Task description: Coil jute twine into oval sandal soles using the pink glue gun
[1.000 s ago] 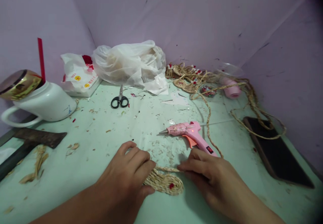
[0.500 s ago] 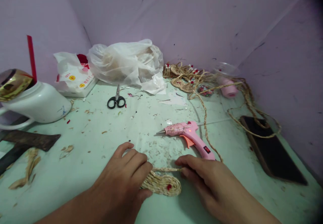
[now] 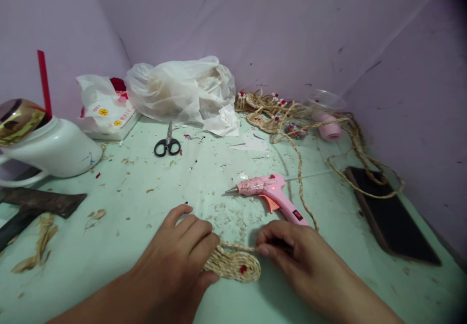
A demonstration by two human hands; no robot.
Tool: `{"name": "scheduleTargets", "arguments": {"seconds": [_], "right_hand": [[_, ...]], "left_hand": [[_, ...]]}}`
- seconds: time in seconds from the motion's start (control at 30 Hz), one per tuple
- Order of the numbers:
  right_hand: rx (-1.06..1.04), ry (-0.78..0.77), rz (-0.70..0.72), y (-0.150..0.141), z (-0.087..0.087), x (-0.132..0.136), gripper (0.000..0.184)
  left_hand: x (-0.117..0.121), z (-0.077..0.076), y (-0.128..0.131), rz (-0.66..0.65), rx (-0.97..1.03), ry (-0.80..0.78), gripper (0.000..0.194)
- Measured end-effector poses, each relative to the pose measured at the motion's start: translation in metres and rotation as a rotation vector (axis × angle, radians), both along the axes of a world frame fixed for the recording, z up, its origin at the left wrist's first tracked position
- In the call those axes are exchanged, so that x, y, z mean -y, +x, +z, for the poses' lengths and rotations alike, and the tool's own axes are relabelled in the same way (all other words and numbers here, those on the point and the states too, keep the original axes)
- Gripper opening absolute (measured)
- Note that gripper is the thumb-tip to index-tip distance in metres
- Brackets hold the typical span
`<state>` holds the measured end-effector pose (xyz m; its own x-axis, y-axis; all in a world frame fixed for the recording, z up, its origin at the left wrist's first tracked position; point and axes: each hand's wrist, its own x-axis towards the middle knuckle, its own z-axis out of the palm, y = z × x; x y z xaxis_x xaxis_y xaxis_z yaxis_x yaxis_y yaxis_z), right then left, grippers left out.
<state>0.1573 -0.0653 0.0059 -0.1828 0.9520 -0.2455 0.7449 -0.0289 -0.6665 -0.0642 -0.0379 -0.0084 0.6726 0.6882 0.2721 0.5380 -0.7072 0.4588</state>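
Observation:
My left hand (image 3: 188, 248) is closed over the left part of a flat, coiled straw-braid piece (image 3: 239, 265), which lies on the table. Its rounded right end shows, with a small red spot on it; the left end is hidden under my palm. From beneath my left fingers a straw braid (image 3: 237, 247) runs right along the piece's upper edge. My right hand (image 3: 288, 248) pinches this braid between thumb and forefinger, just right of the coil. Beyond that hand lies a pink glue gun (image 3: 270, 192), its nozzle pointing left and a small light lit.
Scissors (image 3: 168, 144), a hammer (image 3: 44, 205) and a white mug (image 3: 62, 151) lie to the left. At the back are a plastic bag (image 3: 186, 93), a tissue pack (image 3: 109, 115) and straw pieces (image 3: 264, 117). Loose braid crosses a phone (image 3: 394, 222) at right.
My right hand's fingers have closed into a tighter pinch on the braid, close to the coil's end. My left hand and the coiled piece stay almost where they were.

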Motion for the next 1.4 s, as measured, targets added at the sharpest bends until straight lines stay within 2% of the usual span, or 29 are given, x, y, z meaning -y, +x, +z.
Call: {"name": "scheduleTargets", "arguments": {"seconds": [0.2, 0.3, 0.4, 0.53, 0.83, 1.17, 1.4], "right_hand": [[0.056, 0.11, 0.083, -0.004, 0.001, 0.004, 0.017], [0.062, 0.105, 0.113, -0.004, 0.001, 0.006, 0.018], [0.04, 0.078, 0.131, -0.004, 0.0, 0.006, 0.017], [0.036, 0.056, 0.117, -0.004, 0.002, 0.006, 0.017], [0.002, 0.063, 0.107, -0.007, 0.004, 0.009, 0.017], [-0.015, 0.084, 0.095, -0.006, 0.002, 0.008, 0.017], [0.025, 0.023, 0.034, 0.0, 0.003, 0.008, 0.018]], "left_hand": [[0.0, -0.001, -0.001, 0.001, -0.007, 0.003, 0.016], [0.001, 0.0, 0.0, 0.003, -0.029, -0.011, 0.011], [0.002, 0.001, 0.001, -0.005, -0.085, -0.033, 0.016], [0.002, 0.003, 0.002, -0.008, -0.147, -0.049, 0.028], [0.004, 0.005, 0.006, -0.001, -0.071, -0.059, 0.016], [0.006, 0.006, 0.011, -0.025, -0.118, -0.094, 0.024], [0.006, 0.003, 0.014, 0.0, -0.104, -0.044, 0.023]]}}
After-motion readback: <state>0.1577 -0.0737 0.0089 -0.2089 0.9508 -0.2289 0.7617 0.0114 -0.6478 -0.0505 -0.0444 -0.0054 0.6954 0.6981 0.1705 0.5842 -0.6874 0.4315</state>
